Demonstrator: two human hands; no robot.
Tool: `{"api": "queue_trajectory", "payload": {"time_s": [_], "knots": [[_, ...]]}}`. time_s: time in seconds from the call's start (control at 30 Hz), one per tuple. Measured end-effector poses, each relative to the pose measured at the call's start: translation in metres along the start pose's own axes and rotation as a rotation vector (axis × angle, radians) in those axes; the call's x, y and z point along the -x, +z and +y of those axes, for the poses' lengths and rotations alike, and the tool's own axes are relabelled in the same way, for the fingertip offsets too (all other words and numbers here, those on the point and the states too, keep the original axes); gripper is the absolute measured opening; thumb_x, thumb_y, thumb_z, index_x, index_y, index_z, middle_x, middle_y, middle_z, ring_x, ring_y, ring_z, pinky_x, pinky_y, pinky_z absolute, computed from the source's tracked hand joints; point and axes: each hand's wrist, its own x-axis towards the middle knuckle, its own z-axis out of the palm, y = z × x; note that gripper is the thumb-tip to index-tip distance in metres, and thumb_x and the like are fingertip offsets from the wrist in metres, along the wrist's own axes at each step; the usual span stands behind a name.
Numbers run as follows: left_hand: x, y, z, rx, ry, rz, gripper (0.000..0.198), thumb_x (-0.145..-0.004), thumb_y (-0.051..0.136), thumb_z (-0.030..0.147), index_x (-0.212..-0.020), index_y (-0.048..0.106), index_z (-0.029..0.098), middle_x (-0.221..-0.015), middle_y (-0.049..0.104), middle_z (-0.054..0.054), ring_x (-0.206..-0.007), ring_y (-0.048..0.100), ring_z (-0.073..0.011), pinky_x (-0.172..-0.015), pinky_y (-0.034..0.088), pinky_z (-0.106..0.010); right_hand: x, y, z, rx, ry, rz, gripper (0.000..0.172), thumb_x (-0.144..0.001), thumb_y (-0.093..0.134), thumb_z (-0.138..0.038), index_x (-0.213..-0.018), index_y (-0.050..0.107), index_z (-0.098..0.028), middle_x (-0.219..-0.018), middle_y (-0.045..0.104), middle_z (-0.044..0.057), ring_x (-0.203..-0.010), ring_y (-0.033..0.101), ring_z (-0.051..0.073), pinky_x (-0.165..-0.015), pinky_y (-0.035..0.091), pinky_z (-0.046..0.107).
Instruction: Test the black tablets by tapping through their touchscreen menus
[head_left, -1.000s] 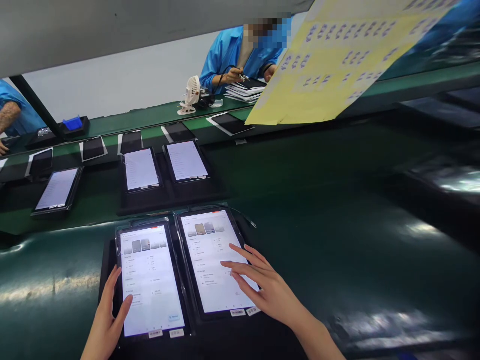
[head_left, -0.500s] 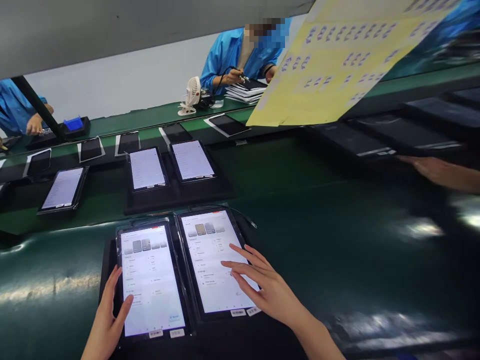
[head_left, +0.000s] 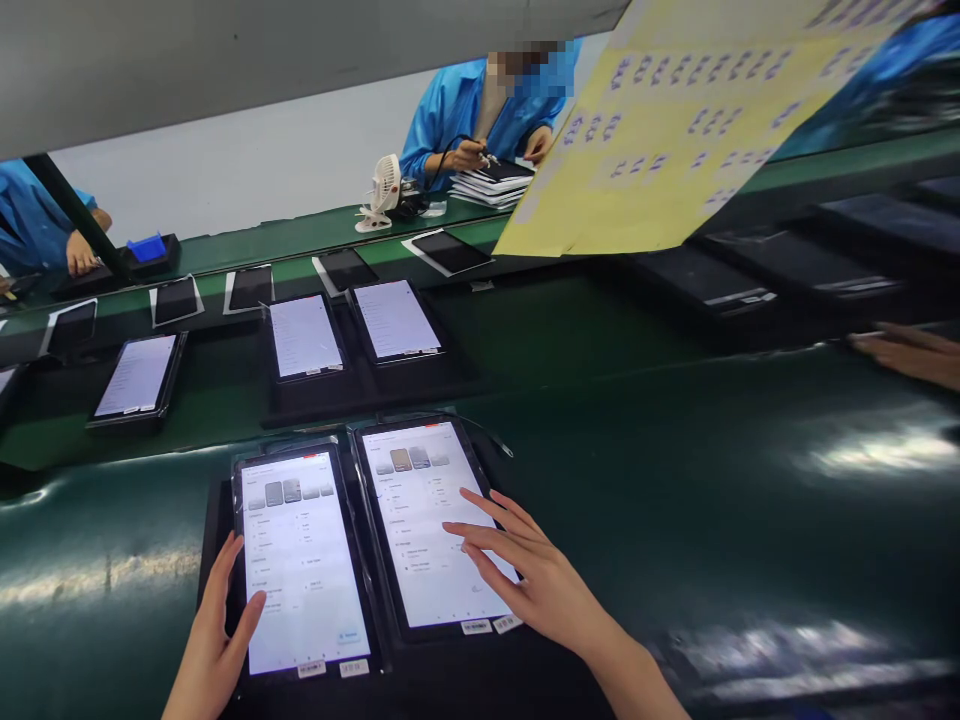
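Three farther lit tablets [head_left: 306, 336] are found shifted rightward since a second ago, while the dark tablets [head_left: 349, 270] on white sheets [head_left: 424, 256] behind them have been carried left; at the far right, a co-worker's hand [head_left: 911, 352] is drawn back from its place half a second ago. The left hand [head_left: 217, 625] is kept as before, thumb and fingers loosely parted at the left edge of the front-left tablet [head_left: 307, 560]; the right hand [head_left: 536, 575], likewise unmoved, is held with fingers fanned over the front-right tablet [head_left: 420, 540], nothing being gripped, and whether its screen is touched cannot be told. Both front tablets are set side by side on a black base [head_left: 450, 680], a thin cable [head_left: 508, 451] being run behind the right one. The upper view is blocked by a grey panel [head_left: 225, 70] and a slanting yellow sheet [head_left: 637, 150]. Beyond, a white fan [head_left: 386, 185], a blue box [head_left: 146, 247] and a person in blue [head_left: 450, 110] are seen. Glossy rectangular screens are framed in black, small white labels [head_left: 311, 668] are stuck below, and light is streaked across the smooth green bench [head_left: 712, 480]
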Motion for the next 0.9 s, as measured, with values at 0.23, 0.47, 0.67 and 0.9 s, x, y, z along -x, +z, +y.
{"api": "queue_trajectory", "payload": {"time_s": [0.23, 0.47, 0.67, 0.9], "knots": [[-0.0002, -0.0012, -0.0013, 0.003, -0.015, -0.004, 0.060, -0.089, 0.044, 0.053, -0.143, 0.023, 0.036, -0.156, 0.022, -0.004, -0.142, 0.020, -0.0281, -0.113, 0.020, -0.054, 0.0005, -0.0004, 0.0001, -0.005, 0.000, -0.002, 0.026, -0.102, 0.039, -0.019, -0.124, 0.052, -0.024, -0.120, 0.058, 0.007, -0.126, 0.041, 0.029, -0.104, 0.035, 0.058], [0.0009, -0.0014, 0.0019, 0.013, 0.007, 0.013, 0.060, -0.089, 0.045, 0.052, -0.143, 0.027, 0.034, -0.154, 0.026, -0.006, -0.141, 0.023, -0.0298, -0.112, 0.021, -0.056, -0.0002, -0.0007, -0.0002, 0.009, -0.010, -0.012, 0.024, -0.103, 0.039, -0.018, -0.123, 0.051, -0.023, -0.121, 0.058, 0.009, -0.127, 0.040, 0.029, -0.103, 0.036, 0.058], [0.0016, -0.0017, 0.0011, 0.008, -0.002, 0.009, 0.059, -0.089, 0.044, 0.052, -0.143, 0.025, 0.035, -0.155, 0.025, -0.005, -0.141, 0.022, -0.0289, -0.112, 0.021, -0.055, -0.0001, -0.0007, 0.0008, 0.011, -0.009, -0.015, 0.025, -0.102, 0.039, -0.018, -0.123, 0.052, -0.023, -0.121, 0.058, 0.007, -0.126, 0.040, 0.029, -0.104, 0.035, 0.057], [0.0025, -0.0020, 0.0021, 0.011, -0.004, 0.000, 0.060, -0.089, 0.044, 0.051, -0.143, 0.024, 0.034, -0.156, 0.023, -0.005, -0.142, 0.021, -0.0287, -0.112, 0.022, -0.054, 0.0007, -0.0002, 0.0007, 0.004, -0.007, -0.011, 0.025, -0.102, 0.039, -0.018, -0.124, 0.051, -0.023, -0.120, 0.058, 0.007, -0.127, 0.039, 0.028, -0.105, 0.034, 0.057]]}}
